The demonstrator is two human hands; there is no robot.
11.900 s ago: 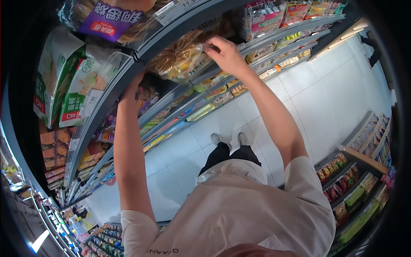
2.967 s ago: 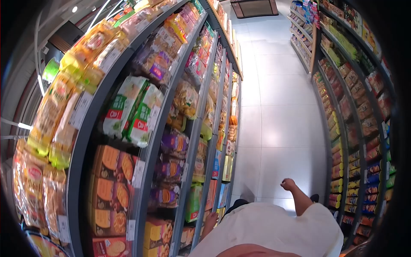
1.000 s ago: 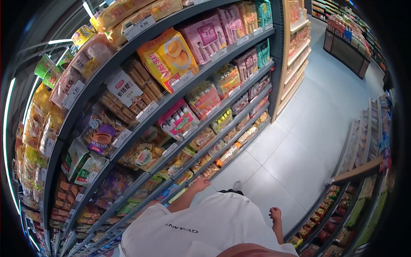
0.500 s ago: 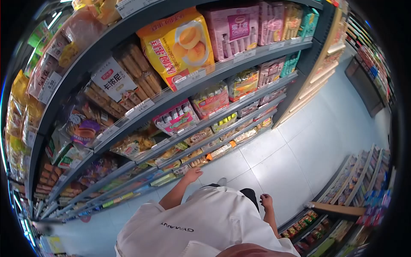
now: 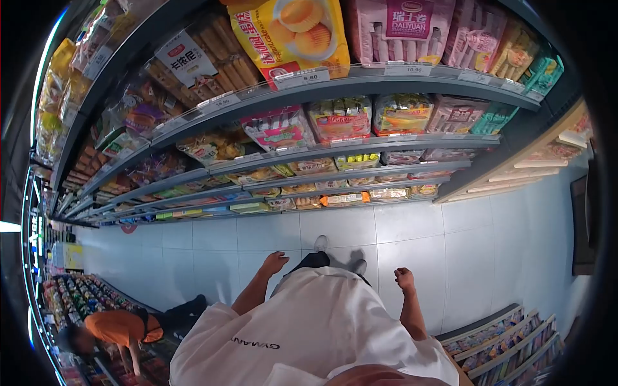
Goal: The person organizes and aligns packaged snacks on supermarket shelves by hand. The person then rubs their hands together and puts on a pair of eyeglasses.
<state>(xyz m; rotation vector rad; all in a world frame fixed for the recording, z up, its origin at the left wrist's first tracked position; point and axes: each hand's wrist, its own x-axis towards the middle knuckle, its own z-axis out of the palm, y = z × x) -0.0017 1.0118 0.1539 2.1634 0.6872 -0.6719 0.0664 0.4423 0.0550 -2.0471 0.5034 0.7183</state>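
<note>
My left hand [image 5: 275,262] hangs over the floor at my left side, its fingers loose and slightly bent, with nothing visible in it. At my other side, my right hand [image 5: 404,278] is lowered with curled fingers; I see nothing in them. Both are apart from the shelves. In front of me, the shelf unit [image 5: 360,76] bears a yellow bag of cakes [image 5: 293,35], a pink bag of Swiss rolls [image 5: 402,32] and a pack of brown sticks [image 5: 199,61]. Lower down are a bag with a pink label [image 5: 278,127] and an orange-ended pack [image 5: 346,199].
Pale tiled floor [image 5: 412,238] runs along the shelves. A person in an orange top [image 5: 119,327] bends over goods at the lower left. Wooden slatted shelving [image 5: 515,170] stands at the right, and a rack of packets [image 5: 502,341] lies behind my right side.
My view has turned, so the shelf front now lies more squarely across it. The person in orange has come into view. Both hands remain lowered.
</note>
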